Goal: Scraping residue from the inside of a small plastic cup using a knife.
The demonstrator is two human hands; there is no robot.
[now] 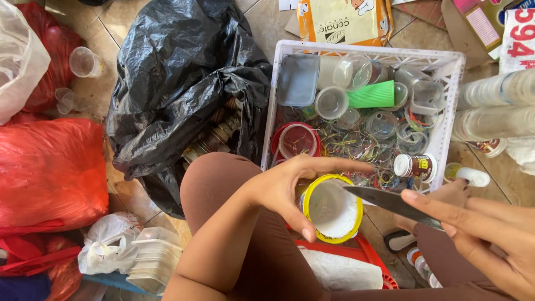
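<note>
The left hand (pixel 290 187) holds a small white cup with a yellow rim (pixel 332 209); the fingers curl around its side and the open mouth faces up; the cup sits just in front of the white crate (pixel 454 83), close to the person's knee. The right hand (pixel 485 234) holds a knife (pixel 384 202); the fingers lie flat along the blade, and the tip rests over the rim of the cup.

The white crate stands on a tan tile floor (pixel 120 22); it is full of clear lids, little tubs, rubber bands and a green cup (pixel 371 95). Left of the crate lies a big black bag (pixel 173 83), open and crumpled; farther left of the crate sit red bags (pixel 50 167) and a clear plastic cup (pixel 83 61). Behind the crate lies flat cardboard (pixel 343 22). Right of the crate lie stacks of clear cups (pixel 496 106) on their sides. In front of the crate, under the cup, sits a red basket (pixel 356 256) with white paper inside; left of that sits a stack of clear boxes (pixel 153 259).
</note>
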